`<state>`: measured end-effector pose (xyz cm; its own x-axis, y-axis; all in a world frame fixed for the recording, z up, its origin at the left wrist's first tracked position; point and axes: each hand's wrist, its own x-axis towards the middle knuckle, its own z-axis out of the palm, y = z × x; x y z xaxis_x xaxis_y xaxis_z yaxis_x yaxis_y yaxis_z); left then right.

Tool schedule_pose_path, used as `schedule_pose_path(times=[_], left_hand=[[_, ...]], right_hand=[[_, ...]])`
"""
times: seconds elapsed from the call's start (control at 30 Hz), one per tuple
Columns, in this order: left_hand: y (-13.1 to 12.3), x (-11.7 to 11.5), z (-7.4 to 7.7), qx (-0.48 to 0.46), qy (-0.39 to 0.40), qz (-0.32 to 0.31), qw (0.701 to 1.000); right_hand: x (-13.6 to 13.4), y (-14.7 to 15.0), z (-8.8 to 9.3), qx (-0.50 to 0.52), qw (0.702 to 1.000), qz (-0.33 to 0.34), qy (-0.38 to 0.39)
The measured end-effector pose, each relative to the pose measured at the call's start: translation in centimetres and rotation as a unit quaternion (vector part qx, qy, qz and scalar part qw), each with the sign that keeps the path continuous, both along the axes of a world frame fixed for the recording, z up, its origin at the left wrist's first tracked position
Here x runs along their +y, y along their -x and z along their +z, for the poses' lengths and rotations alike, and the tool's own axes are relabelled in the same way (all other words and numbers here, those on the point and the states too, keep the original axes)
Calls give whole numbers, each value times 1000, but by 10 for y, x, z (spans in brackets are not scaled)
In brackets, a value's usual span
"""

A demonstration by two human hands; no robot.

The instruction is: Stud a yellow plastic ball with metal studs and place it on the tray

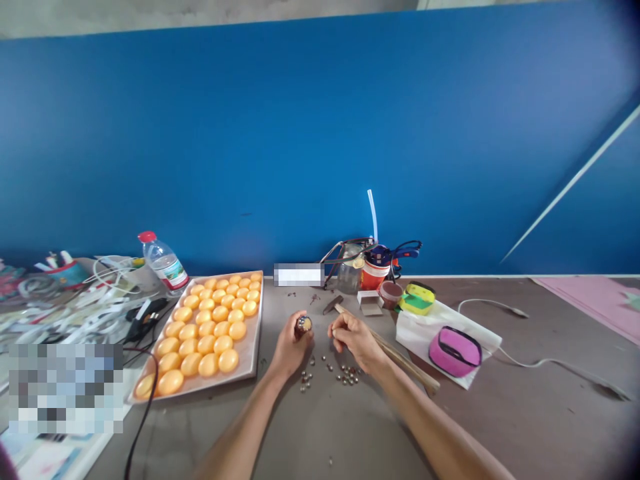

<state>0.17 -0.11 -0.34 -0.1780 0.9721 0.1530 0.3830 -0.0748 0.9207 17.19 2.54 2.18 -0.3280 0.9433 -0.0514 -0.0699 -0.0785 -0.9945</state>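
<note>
Between the tray point(249, 351) on the left and the hammer handle point(407, 363) on the right, the worktop point(320, 433) is offering room at the front. Small metal beads point(351, 381) are obstructing a low pass through the middle. Farther back, the glass jar point(350, 277) and the orange cup point(374, 275) are standing in the way, before the blue partition point(250, 133).

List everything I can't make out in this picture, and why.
Head view: underside of the round metallic piece, hidden by the left hand.
Head view: whether the right hand pinches anything; too small to tell.
Head view: part of the hammer's handle, hidden by the right hand.
Head view: the rest of the pink sheet, cut off by the right edge.
</note>
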Motion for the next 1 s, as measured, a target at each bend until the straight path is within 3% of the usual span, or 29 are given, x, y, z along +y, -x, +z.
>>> schedule_pose_path(times=[0.47,0.87,1.0], left_hand=[[-4,-4,-2,22,-41,-21,999],[-10,-12,3,81,-36,-65,994],[-10,-11,3,88,-41,-79,992]], right_hand=[[-2,1,4,106,989,55,83],[-3,8,-8,-53,999,6,-9],[-2,8,-9,-61,998,8,-6]])
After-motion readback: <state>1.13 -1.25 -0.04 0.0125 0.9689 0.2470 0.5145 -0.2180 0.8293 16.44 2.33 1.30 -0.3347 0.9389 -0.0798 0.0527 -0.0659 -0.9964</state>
